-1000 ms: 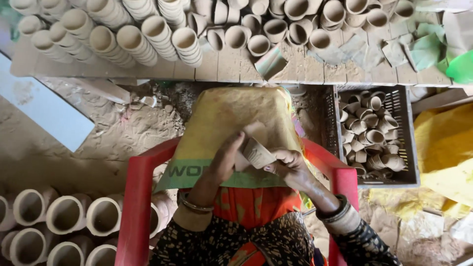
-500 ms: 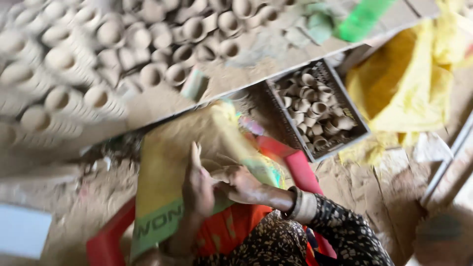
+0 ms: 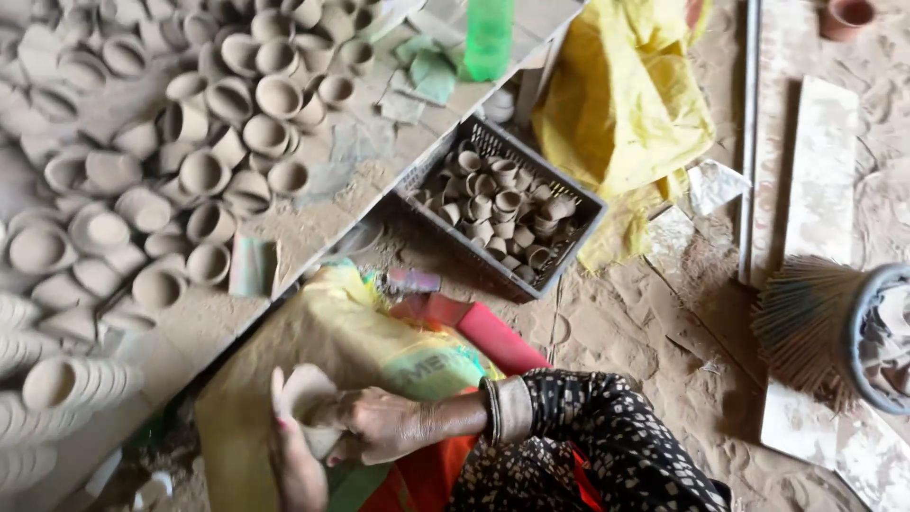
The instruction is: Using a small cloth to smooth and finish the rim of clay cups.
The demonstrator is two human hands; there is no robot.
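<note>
A pale unfired clay cup (image 3: 305,391) lies between my two hands, over a yellow woven sack (image 3: 360,346) draped on a red plastic chair (image 3: 498,337). My right hand (image 3: 379,425), with a broad bangle at the wrist and a dark patterned sleeve, wraps around the cup from the right. My left hand (image 3: 289,450) comes up from the bottom edge, its fingers straight and pressed against the cup's left side. Most of the cup is hidden by my fingers.
A dusty board (image 3: 313,223) at the upper left carries many clay cups (image 3: 237,95). A grey crate (image 3: 569,256) of small clay cups stands on the sandy floor, with a yellow cloth (image 3: 626,95) and a green bottle (image 3: 488,38) behind. A broom (image 3: 806,322) and white slabs (image 3: 825,171) lie right.
The view has swung right and tilted, so the cup board slid to the upper left. Both hands stay on the clay cup, now low in the picture.
</note>
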